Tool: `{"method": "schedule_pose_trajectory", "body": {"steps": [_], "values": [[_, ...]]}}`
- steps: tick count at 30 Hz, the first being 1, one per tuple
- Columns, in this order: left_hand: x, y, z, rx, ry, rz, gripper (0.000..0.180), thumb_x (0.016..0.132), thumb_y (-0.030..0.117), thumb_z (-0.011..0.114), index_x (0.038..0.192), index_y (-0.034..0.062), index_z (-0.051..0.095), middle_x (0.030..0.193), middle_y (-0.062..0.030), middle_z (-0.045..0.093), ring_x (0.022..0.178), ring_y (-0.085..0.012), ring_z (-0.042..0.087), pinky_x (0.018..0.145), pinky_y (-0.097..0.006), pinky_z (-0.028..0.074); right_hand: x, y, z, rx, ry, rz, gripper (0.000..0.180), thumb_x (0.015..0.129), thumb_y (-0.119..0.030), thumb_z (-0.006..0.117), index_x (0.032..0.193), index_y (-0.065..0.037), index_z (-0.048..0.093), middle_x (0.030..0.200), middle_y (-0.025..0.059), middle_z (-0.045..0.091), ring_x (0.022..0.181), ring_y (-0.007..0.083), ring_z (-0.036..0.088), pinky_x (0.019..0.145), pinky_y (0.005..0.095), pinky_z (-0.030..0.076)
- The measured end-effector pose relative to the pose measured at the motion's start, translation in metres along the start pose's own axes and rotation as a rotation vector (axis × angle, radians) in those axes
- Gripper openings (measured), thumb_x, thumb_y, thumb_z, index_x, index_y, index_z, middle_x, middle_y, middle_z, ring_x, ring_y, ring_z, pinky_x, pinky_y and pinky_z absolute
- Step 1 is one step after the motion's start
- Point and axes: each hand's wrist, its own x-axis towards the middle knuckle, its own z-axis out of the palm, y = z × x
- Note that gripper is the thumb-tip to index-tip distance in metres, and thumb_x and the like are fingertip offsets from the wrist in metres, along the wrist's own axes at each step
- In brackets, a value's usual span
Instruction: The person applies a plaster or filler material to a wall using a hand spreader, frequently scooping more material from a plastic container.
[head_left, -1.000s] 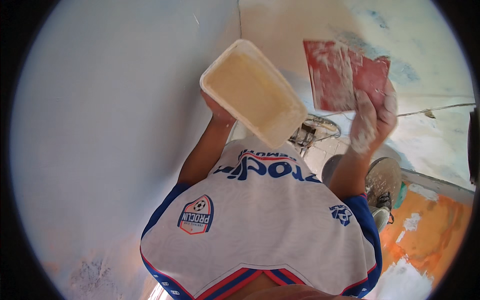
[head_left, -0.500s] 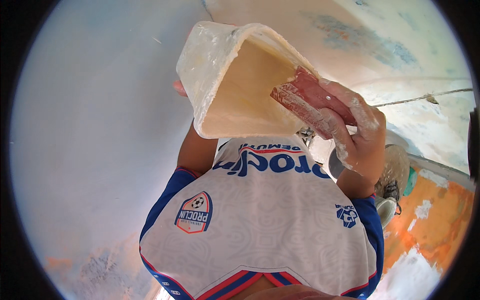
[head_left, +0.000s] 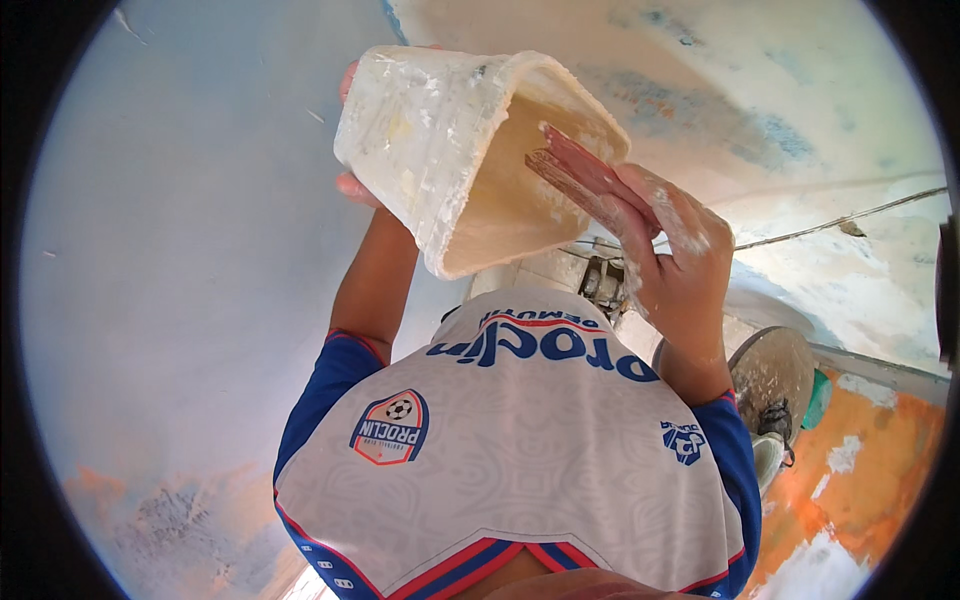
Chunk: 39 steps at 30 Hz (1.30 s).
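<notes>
A whitish, plaster-smeared plastic tub (head_left: 415,140) is tilted on its side in front of my chest, its mouth turned to the right. My left hand (head_left: 356,188) holds it from the base end; only some fingertips show around the edge, the rest is behind the tub. Pale yellowish paste coats the inside. In my right hand (head_left: 690,235), pinched between thumb and fingers, is a flat reddish putty spreader (head_left: 598,178) with a brown, paste-streaked edge. Its far end is at the tub's mouth. White smears cover the right fingers.
A pale blue-grey surface (head_left: 190,270) spans the left; a patchy white and beige one (head_left: 700,90) lies ahead. A thin cable (head_left: 840,220) crosses at the right. Below it are a round spattered grey-brown object (head_left: 775,375), a teal item (head_left: 816,400) and an orange patched surface (head_left: 850,480).
The tub has turned so more of its outer side shows, and shifted slightly left. My right hand has moved left and down, and the spreader now appears more edge-on.
</notes>
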Motion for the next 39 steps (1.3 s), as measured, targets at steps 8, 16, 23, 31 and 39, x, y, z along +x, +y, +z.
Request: {"method": "schedule_pose_trajectory", "body": {"steps": [8, 16, 23, 31, 39], "values": [[0.013, -0.002, 0.014, 0.046, -0.1, 0.093, 0.111, 0.068, 0.086, 0.071, 0.156, 0.0292, 0.035, 0.148, -0.0282, 0.043, 0.134, -0.0523, 0.045, 0.107, -0.065, 0.046, 0.014, 0.008, 0.0, -0.054, -0.048, 0.033, 0.026, 0.091, -0.005, 0.074, 0.116, 0.0, 0.073, 0.1, 0.0175, 0.076, 0.079, 0.023, 0.076, 0.068, 0.0295, 0.057], [0.012, 0.006, 0.015, 0.22, -0.073, 0.121, 0.102, 0.069, 0.084, 0.072, 0.147, 0.0266, 0.042, 0.144, -0.032, 0.047, 0.13, -0.0487, 0.053, 0.105, -0.058, 0.051, 0.006, 0.019, -0.002, 0.05, -0.076, -0.012, 0.033, 0.094, -0.007, 0.063, 0.127, -0.004, 0.067, 0.096, 0.02, 0.071, 0.079, 0.0407, 0.069, 0.068, 0.0461, 0.054], [0.002, 0.009, 0.028, 0.165, -0.051, 0.086, 0.1, 0.07, 0.083, 0.073, 0.146, 0.0242, 0.043, 0.142, -0.0338, 0.048, 0.13, -0.0485, 0.054, 0.104, -0.057, 0.053, 0.004, 0.02, -0.01, 0.137, -0.152, 0.032, 0.034, 0.093, -0.003, 0.061, 0.126, -0.001, 0.067, 0.102, 0.0235, 0.071, 0.084, 0.0433, 0.069, 0.073, 0.0441, 0.054], [-0.016, 0.006, 0.012, 0.169, 0.078, 0.113, 0.102, 0.072, 0.073, 0.073, 0.139, 0.0054, 0.037, 0.135, -0.0166, 0.053, 0.123, -0.0333, 0.058, 0.101, -0.05, 0.055, -0.002, 0.03, -0.008, 0.338, -0.222, 0.14, 0.034, 0.092, -0.003, 0.062, 0.126, -0.001, 0.068, 0.103, 0.025, 0.072, 0.077, 0.0358, 0.069, 0.074, 0.0356, 0.054], [-0.045, 0.003, -0.003, 0.078, 0.236, 0.013, 0.093, 0.074, 0.069, 0.073, 0.136, 0.0072, 0.043, 0.134, -0.0136, 0.056, 0.124, -0.0302, 0.059, 0.103, -0.045, 0.054, -0.016, 0.028, 0.002, 0.528, -0.267, 0.269, 0.034, 0.094, -0.004, 0.062, 0.128, 0.002, 0.067, 0.104, 0.0181, 0.074, 0.089, 0.0177, 0.07, 0.082, 0.0295, 0.054]]}}
